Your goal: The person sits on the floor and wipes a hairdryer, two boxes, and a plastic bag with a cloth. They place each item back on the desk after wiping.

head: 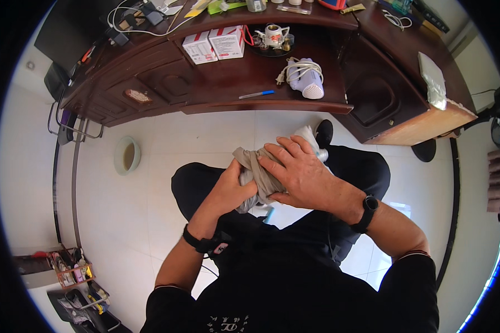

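Observation:
Between my knees, a bundled grey-beige cloth (260, 172) is held in both hands. My left hand (230, 187) grips its left side, the thumb pressed on the fabric. Over its upper right side lies my right hand (302, 175), fingers curled on the folds. Beyond the right hand, a white, plastic-like piece (307, 135) sticks out, with a clear, ribbed end beside it; what it belongs to is hidden. Silvery grey material (246, 204) shows under the cloth at the lower left.
A dark wooden desk (266, 107) curves ahead. Its lower shelf holds a hair dryer (306, 79) with coiled cord, a blue-capped pen (256, 95), white boxes (227, 42) and a teapot (273, 35). A bowl of cloudy liquid (127, 155) stands on the floor at left.

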`<action>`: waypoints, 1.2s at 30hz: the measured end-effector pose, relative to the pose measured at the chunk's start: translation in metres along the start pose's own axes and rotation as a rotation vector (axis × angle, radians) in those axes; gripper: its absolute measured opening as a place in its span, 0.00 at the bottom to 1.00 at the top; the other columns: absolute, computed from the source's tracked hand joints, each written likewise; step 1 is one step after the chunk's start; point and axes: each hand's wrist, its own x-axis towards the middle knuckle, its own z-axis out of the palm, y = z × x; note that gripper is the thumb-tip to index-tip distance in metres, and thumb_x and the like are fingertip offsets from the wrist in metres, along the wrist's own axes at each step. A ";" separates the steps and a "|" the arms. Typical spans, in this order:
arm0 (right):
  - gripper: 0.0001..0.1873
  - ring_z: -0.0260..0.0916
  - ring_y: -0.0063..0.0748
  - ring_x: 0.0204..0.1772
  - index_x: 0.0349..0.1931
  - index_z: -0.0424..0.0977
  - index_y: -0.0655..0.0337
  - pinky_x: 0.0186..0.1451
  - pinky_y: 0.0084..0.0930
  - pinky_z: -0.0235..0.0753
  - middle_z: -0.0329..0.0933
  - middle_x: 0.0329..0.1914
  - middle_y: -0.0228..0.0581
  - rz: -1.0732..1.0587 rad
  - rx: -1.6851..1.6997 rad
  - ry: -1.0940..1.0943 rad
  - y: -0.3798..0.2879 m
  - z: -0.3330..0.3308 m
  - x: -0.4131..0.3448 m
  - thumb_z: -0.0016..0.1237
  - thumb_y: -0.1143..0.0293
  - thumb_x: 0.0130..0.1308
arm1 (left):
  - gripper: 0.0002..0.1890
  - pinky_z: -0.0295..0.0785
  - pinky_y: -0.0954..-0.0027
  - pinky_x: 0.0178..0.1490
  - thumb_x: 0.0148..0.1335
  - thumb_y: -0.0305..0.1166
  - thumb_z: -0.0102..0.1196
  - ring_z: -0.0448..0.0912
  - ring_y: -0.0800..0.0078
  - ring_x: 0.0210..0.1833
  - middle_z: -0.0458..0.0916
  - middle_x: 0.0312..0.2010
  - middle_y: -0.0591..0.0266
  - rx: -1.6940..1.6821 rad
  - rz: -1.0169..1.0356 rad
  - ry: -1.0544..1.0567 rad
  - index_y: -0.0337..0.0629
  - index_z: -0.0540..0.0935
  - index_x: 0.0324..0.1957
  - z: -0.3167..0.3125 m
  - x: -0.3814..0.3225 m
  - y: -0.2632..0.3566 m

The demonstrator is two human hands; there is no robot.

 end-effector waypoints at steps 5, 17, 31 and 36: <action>0.52 0.77 0.56 0.61 0.70 0.70 0.62 0.71 0.49 0.73 0.78 0.57 0.50 0.115 0.152 -0.115 0.015 -0.001 -0.001 0.81 0.51 0.47 | 0.35 0.75 0.63 0.69 0.63 0.32 0.65 0.81 0.65 0.62 0.83 0.59 0.51 0.218 0.043 -0.115 0.34 0.72 0.71 0.002 0.007 0.031; 0.42 0.84 0.62 0.53 0.61 0.74 0.69 0.57 0.47 0.84 0.84 0.49 0.59 0.296 0.280 0.190 0.036 0.014 -0.026 0.80 0.57 0.50 | 0.48 0.69 0.56 0.77 0.77 0.65 0.54 0.74 0.61 0.75 0.73 0.74 0.51 -0.600 0.131 -0.148 0.38 0.60 0.82 0.015 0.022 0.001; 0.35 0.77 0.59 0.62 0.61 0.76 0.76 0.66 0.51 0.78 0.80 0.57 0.58 0.383 0.016 0.339 0.004 0.054 -0.020 0.72 0.60 0.60 | 0.28 0.77 0.65 0.61 0.82 0.50 0.58 0.79 0.74 0.62 0.80 0.62 0.63 -0.824 0.022 0.041 0.38 0.75 0.70 0.075 0.037 -0.022; 0.26 0.73 0.56 0.67 0.58 0.80 0.72 0.68 0.49 0.73 0.79 0.63 0.53 0.337 -0.018 0.360 -0.009 0.045 -0.020 0.68 0.67 0.63 | 0.30 0.78 0.55 0.67 0.84 0.55 0.50 0.79 0.66 0.67 0.81 0.66 0.61 -0.885 0.030 0.002 0.43 0.74 0.73 0.073 0.033 -0.026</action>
